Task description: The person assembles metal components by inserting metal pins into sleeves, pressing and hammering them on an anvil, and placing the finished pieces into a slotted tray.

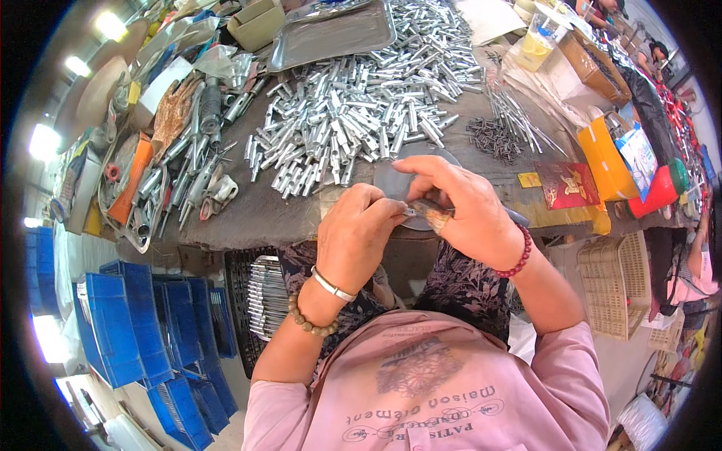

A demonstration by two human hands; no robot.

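My two hands meet over the near edge of the workbench, above a grey round disc (391,180). My left hand (350,225) is closed, its thumb and fingers pinching a small silver metal part (411,213). Close against that part is my right hand (470,204), fingers curled and thumb tip wrapped in tape; what it grips is mostly hidden. A dark rod-like end (517,218) shows beside the right wrist. Just beyond the hands spreads a large heap of silver metal tubes (338,120). Small dark pins (492,139) lie in a pile to the right of it.
A metal tray (335,34) rests at the back of the heap. Long thin rods (523,116) and a red packet (565,186) lie on the right. Hand tools and an orange-handled tool (131,177) crowd the left. Blue bins (124,331) stand low left; a beige crate (613,282) stands right.
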